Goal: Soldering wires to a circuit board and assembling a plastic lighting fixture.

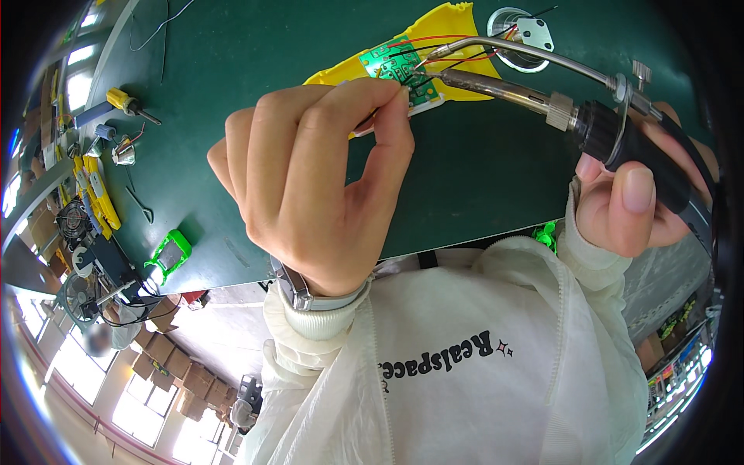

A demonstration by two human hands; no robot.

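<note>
Over the green table, my left hand [318, 155] is closed in a pinch on a thin black wire [367, 120] at the near edge of a green circuit board [377, 59]. The board rests on a yellow plastic shell [453, 22]. Wrapped in my right hand [635, 194] is a soldering iron [608, 136] with a black grip. Its tip meets the board just beyond my left fingertips, and the joint itself is too small to make out. A curved metal feed tube [542, 53] clamped to the iron ends near the tip.
Red and black wires run from the board to a round metal part [535, 32] at the far right. Leftward lie a yellow-handled screwdriver [124, 101], a small motor-like part [124, 151], yellow shells [97, 194] and a bright green frame [169, 254] near the table's edge.
</note>
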